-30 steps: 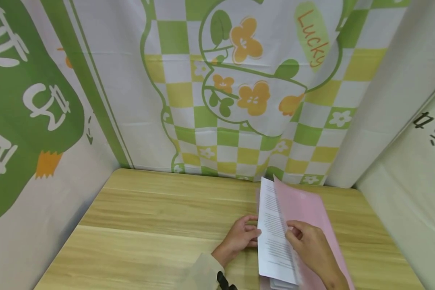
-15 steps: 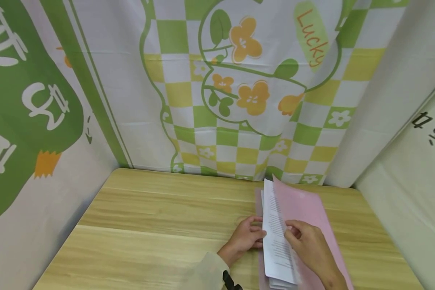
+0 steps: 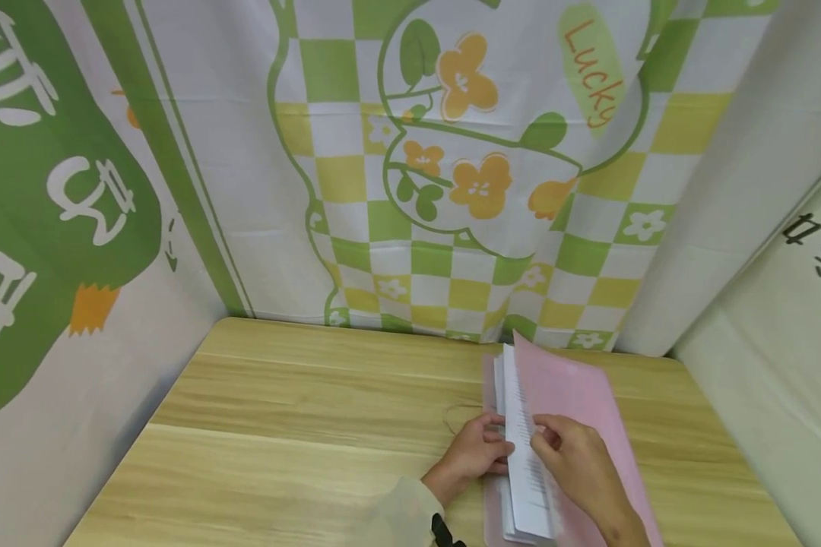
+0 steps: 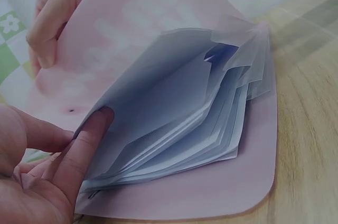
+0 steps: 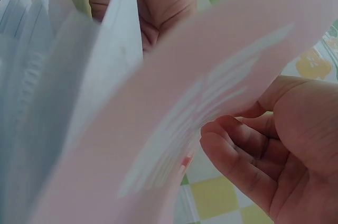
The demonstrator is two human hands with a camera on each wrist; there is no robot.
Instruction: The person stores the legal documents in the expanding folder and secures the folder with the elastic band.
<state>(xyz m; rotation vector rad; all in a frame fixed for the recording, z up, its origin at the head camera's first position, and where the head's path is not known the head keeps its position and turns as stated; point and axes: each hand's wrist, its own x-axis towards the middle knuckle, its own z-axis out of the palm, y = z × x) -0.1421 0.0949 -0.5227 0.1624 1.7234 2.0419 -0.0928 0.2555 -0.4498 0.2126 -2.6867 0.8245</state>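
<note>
A pink folder (image 3: 575,387) stands partly open on the table, its front cover lifted. Printed white sheets (image 3: 525,479) inside lean toward that cover, and their stacked edges fan out in the left wrist view. My left hand (image 3: 475,454) pinches a sheet's free edge between thumb and fingers, one fingertip inside the fold. With thumb and curled fingers, my right hand (image 3: 581,463) grips the lifted cover's edge, as the right wrist view also shows. Clear plastic sleeves (image 4: 252,57) stick out at one end of the sheets. The folder's pink back cover (image 4: 211,203) lies flat beneath.
The wooden table (image 3: 301,395) stretches to the left of the folder. A checkered, flower-printed cloth (image 3: 451,251) hangs behind the table's back edge. White cloth walls (image 3: 780,380) with lettering flank it. A black strap (image 3: 445,532) is around my left wrist.
My left hand has moved right with the sheet's edge, tipping the sheet toward the lifted cover. More stacked edges and back cover show at the left. My right hand stays almost in place.
</note>
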